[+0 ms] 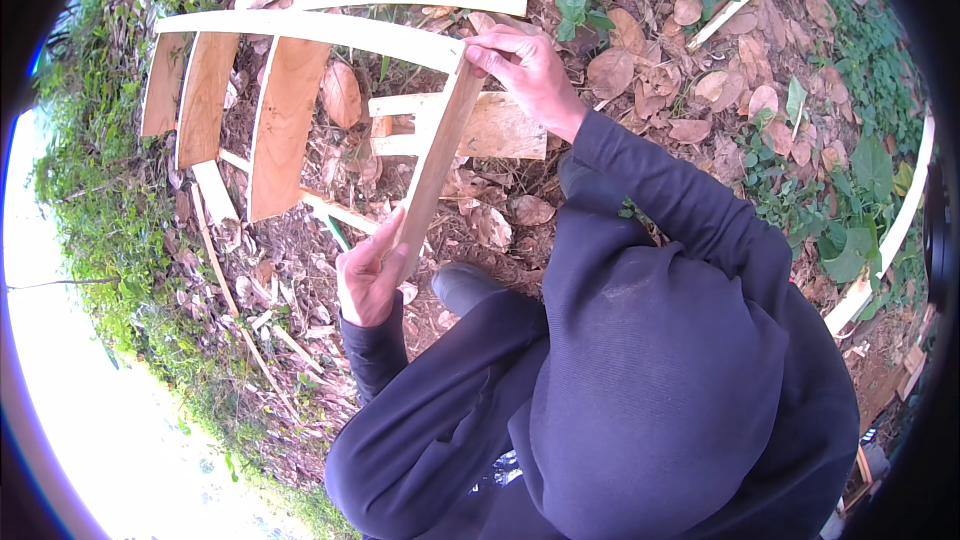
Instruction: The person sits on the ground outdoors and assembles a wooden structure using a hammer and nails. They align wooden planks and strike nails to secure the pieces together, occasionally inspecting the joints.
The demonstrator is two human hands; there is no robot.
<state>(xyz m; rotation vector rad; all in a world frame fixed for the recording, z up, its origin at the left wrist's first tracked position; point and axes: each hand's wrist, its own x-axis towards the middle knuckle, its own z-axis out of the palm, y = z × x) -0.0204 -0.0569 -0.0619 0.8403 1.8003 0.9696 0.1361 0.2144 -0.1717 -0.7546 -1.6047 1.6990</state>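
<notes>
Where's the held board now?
Head view, just left of centre: the held board slants from the left hand up to the right hand, at the right end of the long pale strip.

Wooden board (438,160): light brown, tilted, held near both ends, upper end at the right end of a long pale strip (310,28); three further flat boards (290,125) extend downward from the strip's left part, spaced apart

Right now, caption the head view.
Left hand and right hand hold a board at the end of a wooden strip outdoors.
</notes>
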